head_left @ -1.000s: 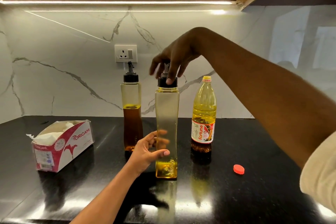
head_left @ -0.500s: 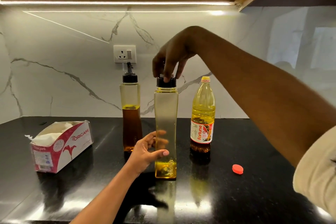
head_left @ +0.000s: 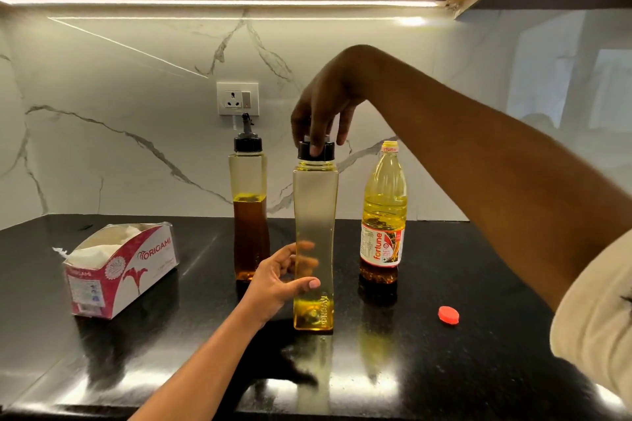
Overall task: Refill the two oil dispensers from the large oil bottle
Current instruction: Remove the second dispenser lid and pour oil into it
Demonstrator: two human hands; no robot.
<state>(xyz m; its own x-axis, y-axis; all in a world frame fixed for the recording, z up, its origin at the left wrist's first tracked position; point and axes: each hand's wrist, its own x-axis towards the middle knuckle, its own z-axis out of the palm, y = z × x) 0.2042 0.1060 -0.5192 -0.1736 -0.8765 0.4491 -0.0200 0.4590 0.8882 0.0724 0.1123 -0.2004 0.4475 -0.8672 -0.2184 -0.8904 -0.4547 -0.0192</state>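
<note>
A tall clear dispenser with a little yellow oil at its bottom stands upright at the counter's middle. My left hand holds its lower body, fingers curled round it. From above, my right hand grips its black cap with the fingertips. Behind and to the left stands a second dispenser, about half full of darker oil, capped with a black spout. The large oil bottle with a red and white label stands uncapped to the right. Its red cap lies on the counter.
An open tissue box lies on the black counter at the left. A wall socket sits on the marble backsplash behind the dispensers. A cupboard with a light strip hangs overhead.
My right hand's fingers have closed down round the black cap of the near dispenser. My left hand keeps its hold on the dispenser's body.
</note>
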